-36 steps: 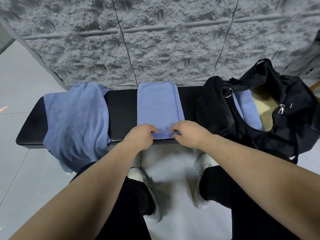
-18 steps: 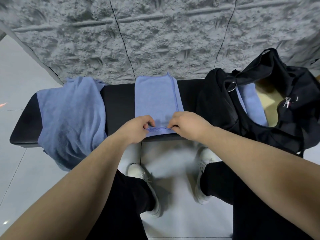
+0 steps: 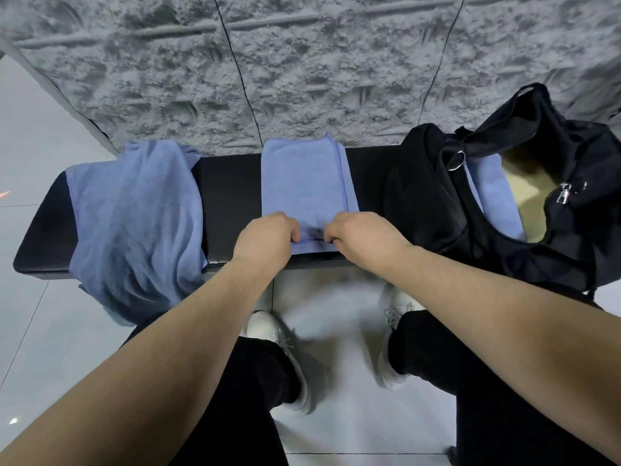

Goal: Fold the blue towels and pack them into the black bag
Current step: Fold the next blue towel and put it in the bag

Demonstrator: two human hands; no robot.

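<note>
A blue towel [image 3: 304,183], folded into a narrow strip, lies across the middle of the black bench [image 3: 228,193]. My left hand [image 3: 265,237] and my right hand [image 3: 364,237] each pinch its near hem, fingers curled, close together. Unfolded blue towels [image 3: 134,223] lie heaped over the bench's left end and hang over the front edge. The black bag [image 3: 433,203] stands open at the right end, and a folded blue towel [image 3: 495,196] shows inside it.
A rough grey wall [image 3: 302,68] rises directly behind the bench. Pale floor tiles [image 3: 33,331] lie below, with my two white shoes [image 3: 279,344] and black trouser legs in front of the bench.
Both hands have kept hold of the near hem and drawn slightly closer together. The camera has tipped a little, shifting the bench and bag in view.
</note>
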